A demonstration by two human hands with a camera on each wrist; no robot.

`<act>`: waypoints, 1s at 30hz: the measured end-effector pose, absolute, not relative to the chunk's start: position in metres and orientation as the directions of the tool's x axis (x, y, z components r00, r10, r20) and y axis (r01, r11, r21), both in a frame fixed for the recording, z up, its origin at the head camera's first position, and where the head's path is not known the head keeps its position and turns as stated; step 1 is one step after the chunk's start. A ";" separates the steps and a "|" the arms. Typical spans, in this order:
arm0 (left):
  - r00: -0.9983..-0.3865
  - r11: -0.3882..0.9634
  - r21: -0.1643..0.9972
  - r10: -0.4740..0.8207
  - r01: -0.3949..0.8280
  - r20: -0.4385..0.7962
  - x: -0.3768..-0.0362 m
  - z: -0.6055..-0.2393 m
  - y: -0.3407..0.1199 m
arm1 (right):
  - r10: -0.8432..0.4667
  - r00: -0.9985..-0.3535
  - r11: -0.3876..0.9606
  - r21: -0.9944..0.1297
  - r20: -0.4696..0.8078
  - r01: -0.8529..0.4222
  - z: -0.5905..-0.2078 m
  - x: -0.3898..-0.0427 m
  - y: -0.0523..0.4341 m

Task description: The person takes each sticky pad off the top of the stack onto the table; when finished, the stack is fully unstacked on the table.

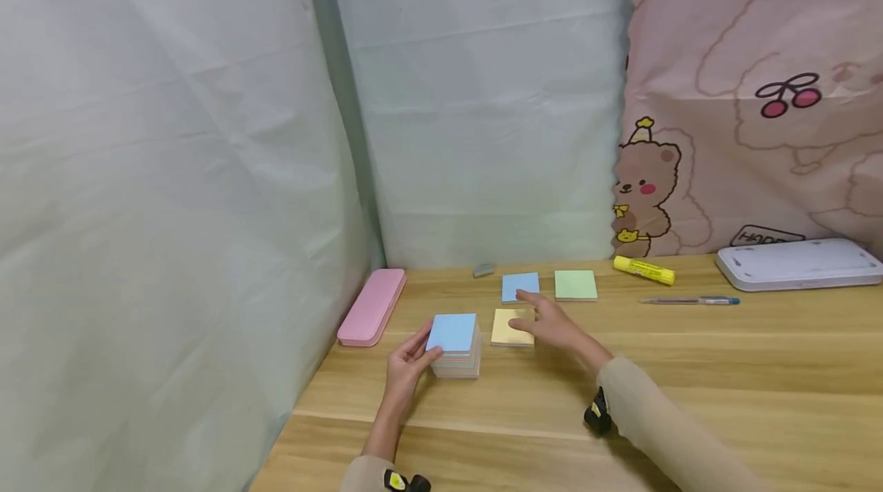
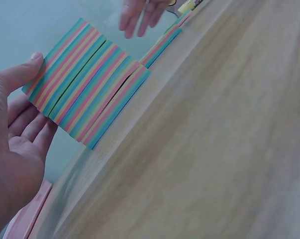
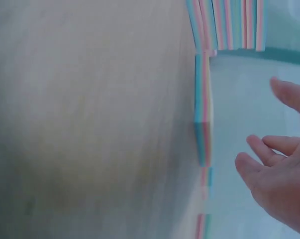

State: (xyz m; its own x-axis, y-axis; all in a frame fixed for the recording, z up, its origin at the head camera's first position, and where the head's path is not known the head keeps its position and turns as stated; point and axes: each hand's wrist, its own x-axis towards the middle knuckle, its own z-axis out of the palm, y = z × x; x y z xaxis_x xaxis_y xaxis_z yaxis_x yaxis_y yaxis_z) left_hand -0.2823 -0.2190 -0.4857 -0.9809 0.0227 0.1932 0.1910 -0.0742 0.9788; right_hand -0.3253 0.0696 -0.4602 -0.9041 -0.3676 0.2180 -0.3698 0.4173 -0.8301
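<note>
A tall stack of sticky note pads [image 1: 453, 333] stands on the table with a blue pad on top. My left hand [image 1: 407, 369] grips its left side, thumb at the near corner and fingers at the back. In the left wrist view the stack's striped edges [image 2: 87, 84] show pink, yellow, green and blue layers. My right hand [image 1: 552, 323] hovers over a yellow pad [image 1: 509, 329], its fingers spread and holding nothing. Just behind lie a blue pad [image 1: 519, 285], partly covered by my fingertips, and a green pad [image 1: 576, 286]. The right wrist view shows the parted fingers [image 3: 261, 172].
A pink case [image 1: 372, 308] lies at the left table edge. Toward the back are a small grey block [image 1: 484, 270], a yellow glue stick [image 1: 644, 270], a pen [image 1: 690, 300] and a white case [image 1: 800, 265]. Curtain-like sheets [image 1: 483, 109] hang behind the table.
</note>
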 end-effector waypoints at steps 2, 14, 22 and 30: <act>-0.981 -0.070 0.979 0.029 0.191 0.194 -0.283 -0.487 -0.219 | -0.362 -0.900 0.392 -0.836 0.242 -0.383 -0.457 -0.319 0.065; -0.981 -0.066 0.979 0.030 0.191 0.193 -0.285 -0.489 -0.219 | -0.310 -0.912 0.310 -0.879 0.268 -0.363 -0.459 -0.296 0.035; -0.978 -0.043 0.979 0.052 0.198 0.200 -0.285 -0.490 -0.220 | -0.314 -0.931 0.288 -0.916 0.184 -0.278 -0.467 -0.298 0.011; -0.978 -0.039 0.981 0.085 0.190 0.193 -0.286 -0.489 -0.221 | -0.352 -0.922 0.254 -0.932 0.160 -0.259 -0.474 -0.295 -0.006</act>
State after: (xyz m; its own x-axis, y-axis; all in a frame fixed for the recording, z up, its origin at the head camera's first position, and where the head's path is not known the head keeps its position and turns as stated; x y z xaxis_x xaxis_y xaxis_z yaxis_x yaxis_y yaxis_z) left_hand -0.2859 -0.2209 -0.4894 -0.9775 0.0849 0.1928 0.1901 -0.0393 0.9810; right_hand -0.2948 -0.0064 -0.4740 -0.9222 -0.3520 0.1601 -0.2586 0.2535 -0.9321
